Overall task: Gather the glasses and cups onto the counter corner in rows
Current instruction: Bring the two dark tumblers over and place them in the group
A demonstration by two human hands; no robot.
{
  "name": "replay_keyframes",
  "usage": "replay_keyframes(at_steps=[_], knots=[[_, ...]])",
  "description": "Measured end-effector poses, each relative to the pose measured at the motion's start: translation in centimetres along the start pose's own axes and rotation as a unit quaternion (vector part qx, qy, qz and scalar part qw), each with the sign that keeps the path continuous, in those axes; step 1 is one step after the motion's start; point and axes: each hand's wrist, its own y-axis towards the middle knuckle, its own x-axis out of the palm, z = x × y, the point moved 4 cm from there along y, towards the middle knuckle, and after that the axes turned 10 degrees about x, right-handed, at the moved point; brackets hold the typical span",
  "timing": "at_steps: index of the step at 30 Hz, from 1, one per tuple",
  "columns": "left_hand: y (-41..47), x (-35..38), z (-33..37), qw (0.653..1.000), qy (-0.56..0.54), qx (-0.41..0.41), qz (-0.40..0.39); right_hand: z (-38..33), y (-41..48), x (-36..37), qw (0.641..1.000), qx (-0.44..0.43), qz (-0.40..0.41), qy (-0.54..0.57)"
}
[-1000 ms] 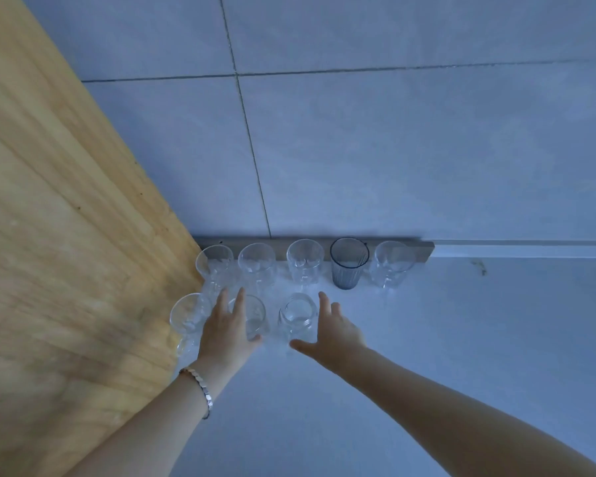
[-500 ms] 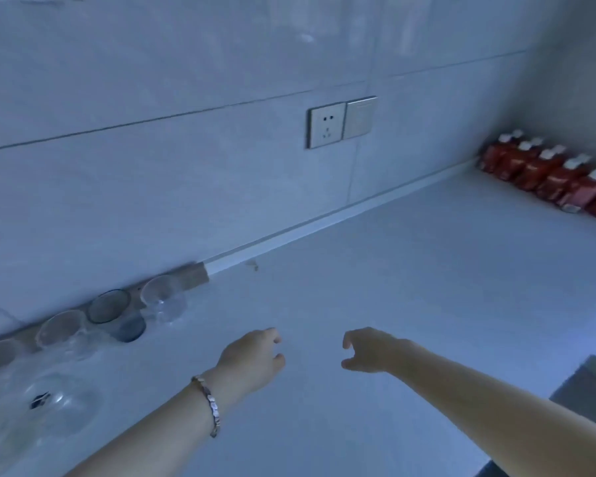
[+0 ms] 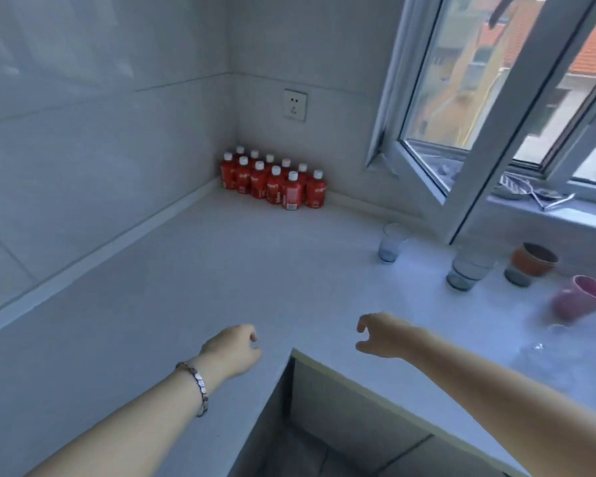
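Both hands were empty, left hand point(image 3: 233, 349) loosely curled, right hand point(image 3: 381, 335) half-open, so I'd grab the nearest blue glass point(image 3: 391, 243) low around its body, not the rim.

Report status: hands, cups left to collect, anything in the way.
Left hand and right hand both empty, over the counter. Blue glass, stacked glasses, orange cup, pink cup ungathered under the window. Path clear.

Upright on the table under the window: small bluish glass point(image 3: 390, 247), taller clear glass point(image 3: 468, 268) nearer, orange cup point(image 3: 534, 259) behind it, pink cup point(image 3: 580, 302) at right, blurred.
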Motion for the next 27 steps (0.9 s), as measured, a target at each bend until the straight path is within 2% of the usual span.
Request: replay_keyframes(at_steps=[4,10,17,20,27], knots=[[6.5,0.2,6.3,0.999,0.026,0.031,-0.017,8.1,3.1,-1.9,0.998,0.056,0.007,0.034],[17.3,-0.1,14.3,0.99,0.083,0.105,-0.034,15.8,8.0,-2.7,0.988,0.123,-0.001,0.097],[29.9,0.5,25.1,0.982,-0.001,0.185,-0.021,21.6,12.7,-3.3,0.958,0.218,-0.017,0.185],[33.8,1.1,28.7,0.976,0.001,0.215,-0.019,23.5,14.1,-3.4,0.942,0.254,-0.022,0.219],[38.3,2.4,30.6,0.979,-0.042,0.201,-0.009,27.3,15.0,-2.7,0.924,0.284,-0.023,0.254]])
